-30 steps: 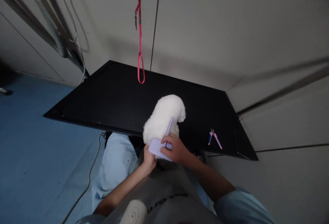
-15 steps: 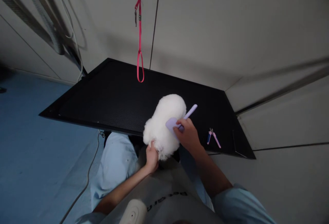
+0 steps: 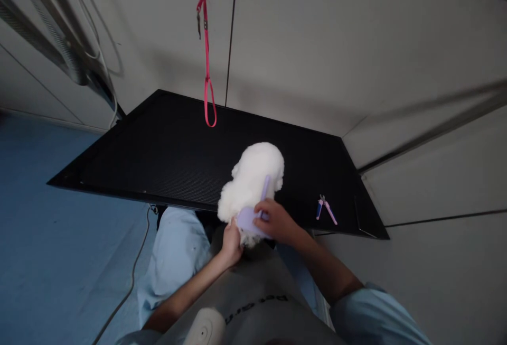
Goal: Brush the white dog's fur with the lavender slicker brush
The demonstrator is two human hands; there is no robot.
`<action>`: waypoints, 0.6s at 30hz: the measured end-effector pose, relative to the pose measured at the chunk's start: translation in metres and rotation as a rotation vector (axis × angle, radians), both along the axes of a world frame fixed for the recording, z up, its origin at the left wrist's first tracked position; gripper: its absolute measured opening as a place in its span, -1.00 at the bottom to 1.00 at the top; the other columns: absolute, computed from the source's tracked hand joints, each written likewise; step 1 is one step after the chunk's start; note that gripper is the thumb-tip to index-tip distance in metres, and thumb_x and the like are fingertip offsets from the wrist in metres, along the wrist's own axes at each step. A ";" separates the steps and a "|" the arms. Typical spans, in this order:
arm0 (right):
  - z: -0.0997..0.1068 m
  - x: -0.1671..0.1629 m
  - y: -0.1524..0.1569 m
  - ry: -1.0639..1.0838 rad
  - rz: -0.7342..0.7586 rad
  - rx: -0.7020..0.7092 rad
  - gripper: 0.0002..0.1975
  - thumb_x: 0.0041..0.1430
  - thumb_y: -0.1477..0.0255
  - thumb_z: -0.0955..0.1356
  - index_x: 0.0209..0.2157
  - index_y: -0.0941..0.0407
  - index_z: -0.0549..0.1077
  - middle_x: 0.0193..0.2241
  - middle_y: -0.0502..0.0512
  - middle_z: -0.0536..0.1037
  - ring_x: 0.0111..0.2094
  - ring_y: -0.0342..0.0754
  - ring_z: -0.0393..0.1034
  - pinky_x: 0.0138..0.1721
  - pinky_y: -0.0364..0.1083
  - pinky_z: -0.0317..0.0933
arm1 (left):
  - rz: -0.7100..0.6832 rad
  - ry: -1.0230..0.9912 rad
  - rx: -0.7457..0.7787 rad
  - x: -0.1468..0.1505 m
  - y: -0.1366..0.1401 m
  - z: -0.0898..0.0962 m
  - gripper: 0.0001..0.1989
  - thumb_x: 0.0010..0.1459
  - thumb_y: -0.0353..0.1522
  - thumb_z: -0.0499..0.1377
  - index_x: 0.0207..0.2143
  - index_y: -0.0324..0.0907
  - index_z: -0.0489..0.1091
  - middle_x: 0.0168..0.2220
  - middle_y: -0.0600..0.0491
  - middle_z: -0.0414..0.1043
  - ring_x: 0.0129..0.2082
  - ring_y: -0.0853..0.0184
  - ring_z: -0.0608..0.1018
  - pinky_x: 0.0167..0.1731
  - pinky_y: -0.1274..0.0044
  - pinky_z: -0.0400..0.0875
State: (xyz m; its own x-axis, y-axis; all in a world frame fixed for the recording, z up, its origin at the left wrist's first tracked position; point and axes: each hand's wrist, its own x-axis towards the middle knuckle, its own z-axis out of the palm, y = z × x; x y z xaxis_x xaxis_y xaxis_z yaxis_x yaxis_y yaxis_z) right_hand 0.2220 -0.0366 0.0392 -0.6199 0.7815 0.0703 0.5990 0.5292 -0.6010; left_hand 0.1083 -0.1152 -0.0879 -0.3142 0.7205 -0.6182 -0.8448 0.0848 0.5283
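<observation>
A small fluffy white dog (image 3: 259,168) is at the near edge of the black grooming table (image 3: 158,144), its near end reaching toward my lap. My left hand (image 3: 232,244) is closed on the dog's near end, and the fingers on the far side are hidden in fur. In my right hand (image 3: 275,221) is a lilac slicker brush (image 3: 247,219), its head flat against the fur right beside my left hand. The brush handle points away from me over the dog's body. The bristles face down and cannot be seen.
Pink and blue nail clippers (image 3: 325,208) lie spread on the table's right part. A red grooming loop (image 3: 206,70) hangs above the table's far edge, in front of a pale wall (image 3: 301,44). Lower left, a cable (image 3: 137,271) runs across the blue floor (image 3: 59,260).
My right hand has drawn the brush down and left along the dog toward my left hand, and its handle stands more upright. The whole view has shifted slightly.
</observation>
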 end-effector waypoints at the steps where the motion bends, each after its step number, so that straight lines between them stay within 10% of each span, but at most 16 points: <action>1: -0.002 0.002 0.000 0.023 -0.093 0.053 -0.87 0.03 0.48 0.39 -0.30 0.09 0.48 -0.34 0.04 0.40 -0.38 -0.09 0.35 -0.29 -0.11 0.29 | -0.015 -0.039 -0.001 -0.001 0.002 0.000 -0.65 0.04 -0.19 0.29 -0.18 -0.24 0.48 -0.33 -0.03 0.58 -0.45 0.32 0.56 -0.42 0.53 0.41; 3: -0.003 0.005 0.000 0.078 -0.244 0.181 -0.88 0.07 0.47 0.36 -0.29 0.10 0.47 -0.29 0.09 0.39 -0.32 -0.05 0.36 -0.23 -0.07 0.30 | -0.021 -0.090 -0.003 -0.004 0.005 0.002 -0.65 0.06 -0.21 0.28 -0.13 -0.20 0.47 -0.30 -0.02 0.58 -0.44 0.33 0.57 -0.42 0.53 0.42; 7: 0.000 0.010 -0.008 0.033 0.132 0.085 -0.87 0.03 0.47 0.39 -0.30 0.07 0.49 -0.28 0.06 0.41 -0.35 -0.09 0.37 -0.25 -0.11 0.31 | 0.011 -0.114 -0.023 -0.008 0.009 0.011 -0.70 0.01 -0.31 0.30 -0.19 -0.25 0.46 -0.43 0.04 0.55 -0.56 0.38 0.51 -0.51 0.57 0.37; 11: 0.007 0.010 -0.013 0.070 0.000 0.216 -0.89 0.10 0.46 0.35 -0.30 0.08 0.50 -0.25 0.13 0.41 -0.29 -0.04 0.37 -0.22 -0.06 0.31 | -0.011 -0.129 -0.021 -0.009 0.009 0.020 -0.73 -0.01 -0.31 0.28 -0.23 -0.23 0.47 -0.44 0.04 0.54 -0.55 0.38 0.51 -0.49 0.56 0.36; 18: 0.011 0.006 -0.014 -0.090 0.206 0.296 -0.88 0.12 0.46 0.33 -0.33 0.07 0.53 -0.34 0.13 0.42 -0.33 -0.02 0.33 -0.26 -0.05 0.28 | -0.023 -0.203 0.027 -0.010 0.012 0.016 -0.79 -0.05 -0.38 0.24 -0.30 -0.25 0.41 -0.48 0.07 0.49 -0.56 0.39 0.48 -0.51 0.57 0.34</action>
